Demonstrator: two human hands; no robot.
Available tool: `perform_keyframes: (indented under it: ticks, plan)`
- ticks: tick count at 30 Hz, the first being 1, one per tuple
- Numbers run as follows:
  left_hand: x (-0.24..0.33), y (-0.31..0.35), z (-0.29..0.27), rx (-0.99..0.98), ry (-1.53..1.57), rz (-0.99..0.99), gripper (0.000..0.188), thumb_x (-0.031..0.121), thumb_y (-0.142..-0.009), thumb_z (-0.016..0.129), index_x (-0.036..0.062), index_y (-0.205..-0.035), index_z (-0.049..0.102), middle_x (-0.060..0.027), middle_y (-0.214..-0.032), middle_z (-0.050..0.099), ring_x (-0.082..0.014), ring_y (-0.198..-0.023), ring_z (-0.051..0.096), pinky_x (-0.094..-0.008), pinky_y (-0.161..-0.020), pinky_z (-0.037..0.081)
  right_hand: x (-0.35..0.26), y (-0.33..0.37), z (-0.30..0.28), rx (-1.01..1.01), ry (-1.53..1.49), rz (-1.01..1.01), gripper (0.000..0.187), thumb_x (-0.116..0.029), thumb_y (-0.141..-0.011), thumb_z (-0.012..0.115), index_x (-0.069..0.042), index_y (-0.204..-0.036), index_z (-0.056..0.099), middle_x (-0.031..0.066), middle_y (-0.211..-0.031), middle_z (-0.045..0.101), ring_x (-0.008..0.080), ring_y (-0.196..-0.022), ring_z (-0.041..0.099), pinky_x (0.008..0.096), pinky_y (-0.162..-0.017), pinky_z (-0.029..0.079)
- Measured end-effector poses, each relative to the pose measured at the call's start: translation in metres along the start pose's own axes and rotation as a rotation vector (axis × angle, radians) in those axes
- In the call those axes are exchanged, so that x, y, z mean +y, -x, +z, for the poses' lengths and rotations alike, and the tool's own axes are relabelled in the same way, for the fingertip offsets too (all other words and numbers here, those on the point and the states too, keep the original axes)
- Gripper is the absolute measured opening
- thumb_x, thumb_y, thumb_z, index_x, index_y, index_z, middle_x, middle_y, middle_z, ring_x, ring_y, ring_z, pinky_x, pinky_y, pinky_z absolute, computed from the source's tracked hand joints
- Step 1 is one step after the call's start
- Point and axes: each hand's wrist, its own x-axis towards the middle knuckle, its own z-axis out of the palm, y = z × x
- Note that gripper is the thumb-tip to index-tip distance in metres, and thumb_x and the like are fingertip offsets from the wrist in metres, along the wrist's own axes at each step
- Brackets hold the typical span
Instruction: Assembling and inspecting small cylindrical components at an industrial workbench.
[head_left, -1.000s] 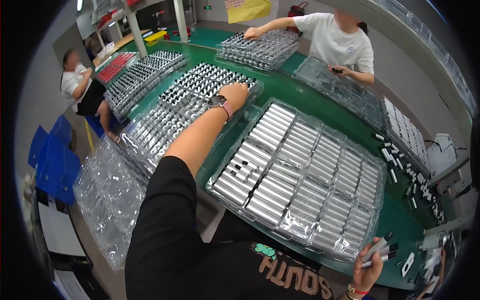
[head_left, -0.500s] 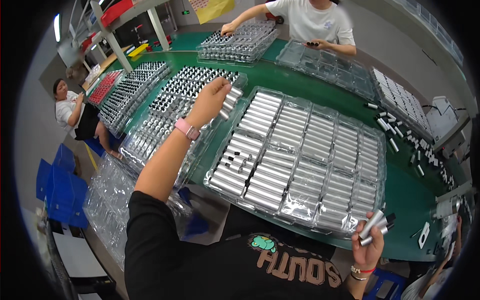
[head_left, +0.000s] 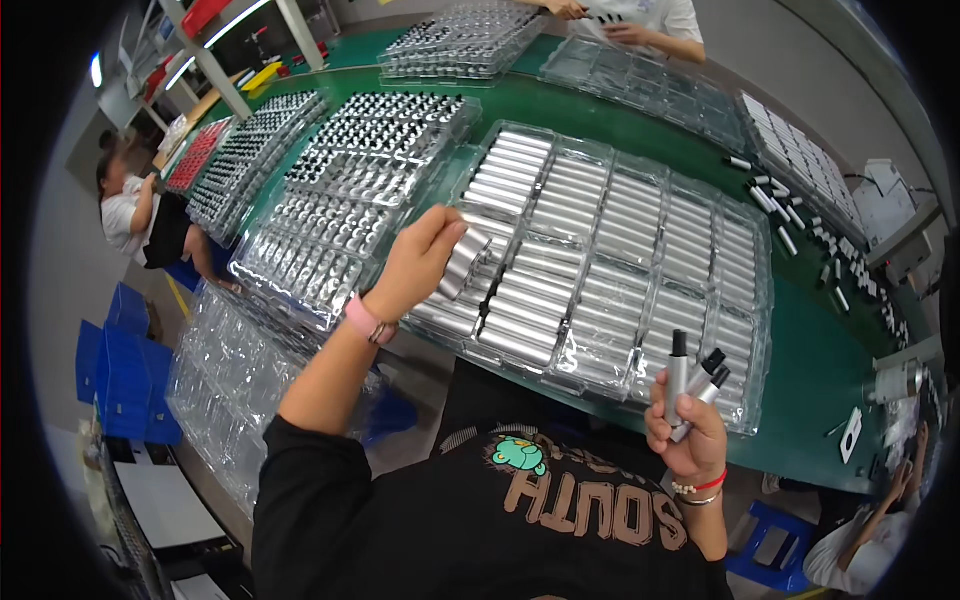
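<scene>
My left hand (head_left: 420,258) is closed on silver tubes (head_left: 464,262), held over the near left compartment of a clear tray (head_left: 575,384). Its fingers hide part of them. Rows of silver tubes (head_left: 520,328) lie in that tray's compartments. At the tray's near right edge, my right hand (head_left: 690,432) grips several silver tubes with black ends (head_left: 677,372). One of these stands upright, and the others lean to the right. To the left, another clear tray (head_left: 392,215) is filled with black-tipped pieces standing in rows.
Across the green table (head_left: 800,335), a co-worker's hands (head_left: 628,35) hold black-ended tubes above a clear tray (head_left: 650,92). Loose tubes (head_left: 790,240) lie scattered on the right. Stacked trays (head_left: 465,42) stand at the back. Blue bins (head_left: 128,365) are at the far left.
My left hand has come down from the left tray to the silver-tube tray. My right hand has risen, its tubes now pointing more upward. The co-worker's reaching hand has left the stacked trays.
</scene>
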Motion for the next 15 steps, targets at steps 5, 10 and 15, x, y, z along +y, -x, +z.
perform_keyframes:
  ticks: [5, 10, 15]
  plan:
    - [-0.022, 0.038, 0.018, 0.141, -0.181, 0.17, 0.008, 0.005, -0.087, 0.057, 0.003, -0.094, 0.06, -0.0046, -0.069, 0.055, -0.0184, -0.056, 0.045, -0.0288, -0.058, 0.04, 0.002, -0.012, 0.007, 0.069, -0.068, 0.145, 0.041, -0.012, -0.085, 0.052, 0.004, -0.123, 0.045, 0.0106, -0.085, 0.057, 0.0137, -0.06, 0.052, 0.0219, -0.045, 0.041]
    - [-0.022, 0.028, 0.022, 0.248, -0.455, 0.571, 0.008, 0.004, -0.085, 0.058, 0.0034, -0.093, 0.061, -0.0061, -0.078, 0.057, -0.0208, -0.056, 0.046, -0.0278, -0.057, 0.041, 0.0, -0.02, 0.015, 0.169, -0.009, 0.169, 0.036, -0.01, -0.084, 0.055, 0.005, -0.116, 0.05, 0.0097, -0.081, 0.059, 0.0132, -0.061, 0.054, 0.0223, -0.047, 0.042]
    - [-0.009, 0.032, 0.021, 0.361, -0.44, 0.554, 0.007, 0.003, -0.087, 0.056, 0.0024, -0.093, 0.06, -0.0066, -0.083, 0.057, -0.0168, -0.058, 0.047, -0.0254, -0.056, 0.04, 0.002, -0.018, 0.023, 0.268, 0.373, 0.036, 0.031, -0.003, -0.08, 0.062, 0.004, -0.109, 0.054, 0.009, -0.08, 0.06, 0.014, -0.062, 0.056, 0.0229, -0.048, 0.044]
